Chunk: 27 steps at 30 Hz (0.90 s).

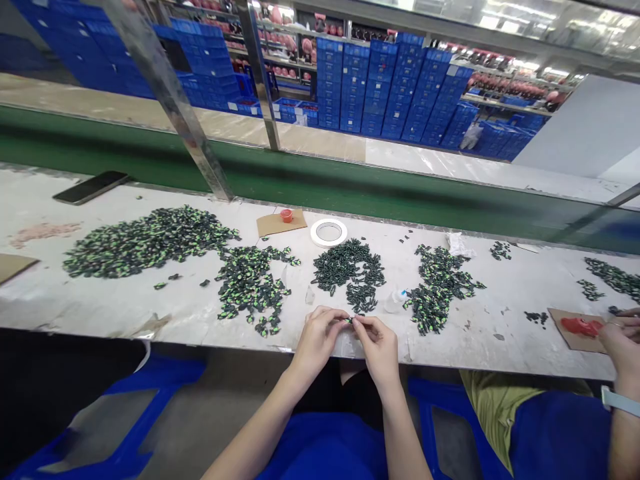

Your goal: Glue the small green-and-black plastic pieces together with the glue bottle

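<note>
My left hand (320, 333) and my right hand (377, 343) meet at the table's front edge, fingertips pinched on one small dark green piece (349, 321) between them. Just beyond them lies a pile of plain dark green pieces (345, 263). Left of that spreads a pile of dark pieces with bright green marks (253, 283), and a similar pile (437, 287) lies to the right. A small bottle with a blue tip (396, 301) is beside my right hand. Details of the held piece are too small to tell.
A tape roll (329, 233), cardboard with a red cup (287, 215), a larger pile (150, 243) and a phone (93, 187) lie on the white table (190, 313). At right, another person's hand (623, 340) is near cardboard with red material (580, 327). A metal post (170, 100) rises behind.
</note>
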Each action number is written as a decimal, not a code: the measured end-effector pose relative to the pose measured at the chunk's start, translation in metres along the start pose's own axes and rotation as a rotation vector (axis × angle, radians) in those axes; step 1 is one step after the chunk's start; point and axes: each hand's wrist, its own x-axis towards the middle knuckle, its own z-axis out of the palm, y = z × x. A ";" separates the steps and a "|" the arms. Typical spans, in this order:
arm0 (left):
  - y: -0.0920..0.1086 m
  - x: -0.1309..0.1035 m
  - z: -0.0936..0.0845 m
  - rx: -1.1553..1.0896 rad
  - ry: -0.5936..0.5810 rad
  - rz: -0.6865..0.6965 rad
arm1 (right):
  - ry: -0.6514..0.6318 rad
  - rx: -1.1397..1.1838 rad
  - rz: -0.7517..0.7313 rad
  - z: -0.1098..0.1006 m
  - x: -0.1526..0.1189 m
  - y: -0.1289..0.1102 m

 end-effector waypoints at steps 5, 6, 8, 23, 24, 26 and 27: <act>0.008 -0.003 0.001 -0.199 0.027 -0.070 | 0.028 -0.053 -0.192 0.001 -0.004 -0.005; 0.010 -0.004 0.001 -0.221 0.029 -0.079 | 0.031 -0.070 -0.245 0.001 -0.004 -0.006; 0.014 -0.005 0.000 -0.243 0.030 -0.085 | 0.031 -0.090 -0.331 0.000 -0.005 -0.008; 0.039 0.004 -0.029 -0.121 -0.265 0.062 | -0.204 0.067 -0.180 -0.028 0.000 -0.027; 0.041 0.003 -0.028 -0.112 -0.258 0.056 | -0.183 0.080 -0.182 -0.026 -0.001 -0.025; 0.045 0.000 -0.026 -0.082 -0.237 0.046 | -0.136 0.111 -0.193 -0.024 -0.002 -0.020; 0.048 -0.002 -0.025 -0.060 -0.225 0.042 | -0.117 0.124 -0.201 -0.024 -0.003 -0.018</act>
